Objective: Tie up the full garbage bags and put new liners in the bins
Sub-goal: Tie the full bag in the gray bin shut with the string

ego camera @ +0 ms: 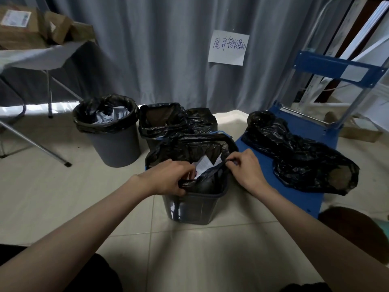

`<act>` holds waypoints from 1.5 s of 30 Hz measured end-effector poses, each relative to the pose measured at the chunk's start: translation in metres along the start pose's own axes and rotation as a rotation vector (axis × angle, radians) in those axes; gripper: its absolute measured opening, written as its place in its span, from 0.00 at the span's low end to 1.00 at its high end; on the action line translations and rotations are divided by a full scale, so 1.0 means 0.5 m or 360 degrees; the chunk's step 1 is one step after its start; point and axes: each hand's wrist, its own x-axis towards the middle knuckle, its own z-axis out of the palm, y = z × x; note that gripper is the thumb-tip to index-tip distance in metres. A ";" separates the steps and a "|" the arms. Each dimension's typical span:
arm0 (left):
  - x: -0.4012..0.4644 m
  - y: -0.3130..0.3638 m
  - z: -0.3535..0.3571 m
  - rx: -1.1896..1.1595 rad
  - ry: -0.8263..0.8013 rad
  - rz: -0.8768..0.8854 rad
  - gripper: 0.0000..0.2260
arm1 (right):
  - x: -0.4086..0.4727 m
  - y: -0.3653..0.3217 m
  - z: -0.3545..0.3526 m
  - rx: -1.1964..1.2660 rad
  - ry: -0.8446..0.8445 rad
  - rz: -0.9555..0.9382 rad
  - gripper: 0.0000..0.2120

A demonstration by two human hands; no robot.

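A square grey bin (pixel 193 209) stands on the floor right in front of me, lined with a black garbage bag (pixel 189 147) that holds white paper scraps. My left hand (pixel 168 179) grips the bag's near left edge, pulled off the rim. My right hand (pixel 246 167) pinches the bag's edge at the near right corner. Behind it stands a second square bin with a black liner (pixel 162 121), and to the left a round grey bin (pixel 114 144) with a black liner and paper inside. Loose black bags (pixel 299 157) lie on a blue cart.
The blue cart (pixel 294 194) with a metal handle sits close on the right. A folding table (pixel 31 57) with cardboard boxes stands at the back left, its legs reaching onto the tile floor. A grey curtain with a paper sign (pixel 228 47) hangs behind the bins.
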 end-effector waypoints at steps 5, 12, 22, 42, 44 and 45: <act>0.004 -0.005 -0.025 -0.0318 0.0350 -0.0080 0.11 | 0.006 0.008 -0.016 0.0083 0.0007 0.0179 0.03; 0.014 0.019 -0.075 -0.0978 -0.0080 -0.0159 0.02 | -0.001 -0.005 -0.029 0.0393 0.0106 0.0392 0.23; 0.069 0.012 -0.063 -0.0967 -0.0209 -0.0254 0.13 | 0.048 0.017 0.010 0.0403 0.0091 0.0580 0.26; 0.251 -0.015 -0.013 -0.0522 0.0515 -0.0419 0.28 | 0.122 0.007 0.020 0.0584 0.0171 0.0481 0.05; 0.255 -0.012 -0.012 -0.0475 0.0492 -0.0380 0.32 | 0.120 0.009 0.021 0.0553 0.0144 0.0445 0.05; 0.256 -0.008 -0.012 -0.0442 0.0469 -0.0359 0.33 | 0.119 0.011 0.022 0.0527 0.0126 0.0421 0.07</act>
